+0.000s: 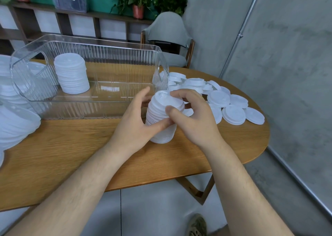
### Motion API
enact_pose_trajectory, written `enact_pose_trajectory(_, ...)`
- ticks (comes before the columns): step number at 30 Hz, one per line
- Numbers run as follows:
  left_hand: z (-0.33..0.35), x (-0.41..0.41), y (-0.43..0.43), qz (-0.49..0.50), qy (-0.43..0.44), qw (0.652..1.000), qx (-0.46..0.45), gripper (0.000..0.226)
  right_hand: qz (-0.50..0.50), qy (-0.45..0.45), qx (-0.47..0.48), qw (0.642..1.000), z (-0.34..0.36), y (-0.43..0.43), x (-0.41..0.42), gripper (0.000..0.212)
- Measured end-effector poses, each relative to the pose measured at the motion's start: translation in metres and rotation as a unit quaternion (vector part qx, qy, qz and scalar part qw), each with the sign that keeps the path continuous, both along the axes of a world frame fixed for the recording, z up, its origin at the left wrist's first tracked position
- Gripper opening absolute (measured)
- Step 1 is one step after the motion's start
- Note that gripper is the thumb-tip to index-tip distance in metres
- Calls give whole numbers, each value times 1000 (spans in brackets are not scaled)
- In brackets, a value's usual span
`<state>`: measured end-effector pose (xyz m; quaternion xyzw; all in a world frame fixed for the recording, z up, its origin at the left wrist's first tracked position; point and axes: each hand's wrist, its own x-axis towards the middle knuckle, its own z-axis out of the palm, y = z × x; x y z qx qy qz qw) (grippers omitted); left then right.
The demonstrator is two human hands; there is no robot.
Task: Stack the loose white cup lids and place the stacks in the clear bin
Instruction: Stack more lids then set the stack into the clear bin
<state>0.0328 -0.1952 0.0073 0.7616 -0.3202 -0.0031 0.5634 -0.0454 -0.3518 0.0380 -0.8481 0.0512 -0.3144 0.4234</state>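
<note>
A tall stack of white cup lids (162, 113) stands on the wooden table (75, 149) just in front of the clear bin (100, 108). My left hand (136, 124) wraps around the stack's left side, thumb across its front. My right hand (190, 113) grips the top lids from the right, fingers curled over the upper rim. Inside the bin, at its left end, stands another stack of lids (71, 73). Loose white lids (233, 108) lie scattered on the table to the right of the bin.
More piled white lids (12, 120) sit at the left table edge, outside the bin. A grey chair (168, 38) stands behind the table, with a shelf and potted plants (138, 4) along the back wall. The table's rounded right end is near a grey wall.
</note>
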Motion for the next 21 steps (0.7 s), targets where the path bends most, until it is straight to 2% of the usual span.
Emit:
enact_pose_trajectory(5,2,-4,1,-19,-24,1000,-6,87,26,8,-12,1000,-4,-1,1,33)
enact_pose_trajectory(10,-1,-2,4,-26,-24,999,-4,75,40,30,-12,999,-5,-3,0,40)
enact_pose_trajectory(21,-4,0,2,-10,-12,1000,-14,74,17,2,-42,999,-10,2,3,35)
